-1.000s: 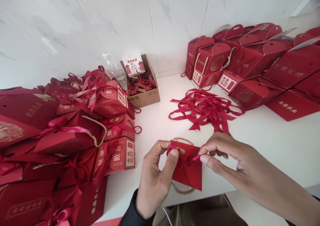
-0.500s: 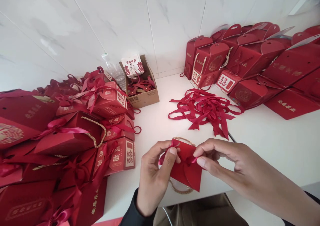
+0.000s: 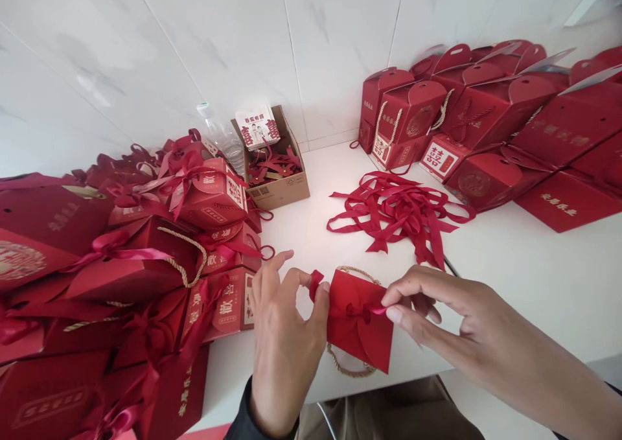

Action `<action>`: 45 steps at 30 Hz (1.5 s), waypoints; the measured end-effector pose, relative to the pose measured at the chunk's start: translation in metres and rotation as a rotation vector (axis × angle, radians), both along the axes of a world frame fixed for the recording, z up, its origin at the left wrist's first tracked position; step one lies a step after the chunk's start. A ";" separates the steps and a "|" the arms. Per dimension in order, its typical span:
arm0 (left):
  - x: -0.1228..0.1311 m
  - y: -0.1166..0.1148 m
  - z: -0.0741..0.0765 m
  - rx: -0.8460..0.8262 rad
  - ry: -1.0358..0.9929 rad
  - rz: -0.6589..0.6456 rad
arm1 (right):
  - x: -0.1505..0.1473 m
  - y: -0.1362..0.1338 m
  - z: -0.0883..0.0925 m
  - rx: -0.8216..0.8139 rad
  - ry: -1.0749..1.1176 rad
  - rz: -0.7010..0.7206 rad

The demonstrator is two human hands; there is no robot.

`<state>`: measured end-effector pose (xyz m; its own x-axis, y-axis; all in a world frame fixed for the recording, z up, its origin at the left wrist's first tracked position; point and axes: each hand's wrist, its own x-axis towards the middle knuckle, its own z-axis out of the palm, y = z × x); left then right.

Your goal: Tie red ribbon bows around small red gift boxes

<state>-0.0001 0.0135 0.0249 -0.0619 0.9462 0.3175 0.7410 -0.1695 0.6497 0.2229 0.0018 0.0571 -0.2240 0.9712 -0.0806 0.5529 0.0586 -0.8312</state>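
Your left hand [image 3: 284, 343] has swung outward since half a second ago: its thumb and forefinger now pinch the left ribbon end [image 3: 317, 284] out past the box's edge, the other fingers spread and lifted. Your right hand [image 3: 437, 313] has barely moved; its thumb and forefinger stay clamped on the right ribbon end [image 3: 376, 310]. The ribbon now runs tauter across the flap, with a small knot [image 3: 354, 310] at the middle. The box [image 3: 359, 333] lies at the near edge of the table [image 3: 534, 278], between your hands, its rope handle [image 3: 347, 369] showing below.

A carton [image 3: 282, 187] by the wall holds red ribbons, with a white card [image 3: 257, 127] propped at its back. Loose ribbons [image 3: 398, 213] lie mid-table. Tied boxes [image 3: 146, 252] pile at left; untied boxes [image 3: 486, 129] with open flaps stand at right.
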 end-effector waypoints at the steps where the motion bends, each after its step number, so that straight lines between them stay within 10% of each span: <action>1: 0.000 -0.001 0.000 0.020 0.052 0.022 | 0.000 0.000 0.000 -0.005 -0.006 0.002; 7: 0.002 0.000 -0.003 0.023 -0.104 0.067 | -0.001 -0.003 0.002 -0.054 0.017 0.020; 19: 0.017 -0.022 -0.018 -0.507 -0.912 -0.095 | -0.013 -0.009 -0.017 -0.178 0.050 -0.076; 27: 0.018 -0.031 0.004 -0.388 -0.889 -0.029 | -0.008 -0.014 -0.011 -0.044 0.046 -0.055; 33: 0.023 -0.029 0.007 -0.296 -0.755 -0.208 | -0.016 -0.009 -0.003 0.143 0.106 0.064; 45: 0.022 -0.030 0.002 -0.102 -0.373 -0.257 | -0.014 -0.003 -0.002 0.091 0.112 0.053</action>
<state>0.0216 -0.0161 0.0267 0.0863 0.9711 0.2225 0.3962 -0.2384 0.8867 0.2090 -0.0010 0.0554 -0.2780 0.9599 0.0360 0.4514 0.1637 -0.8772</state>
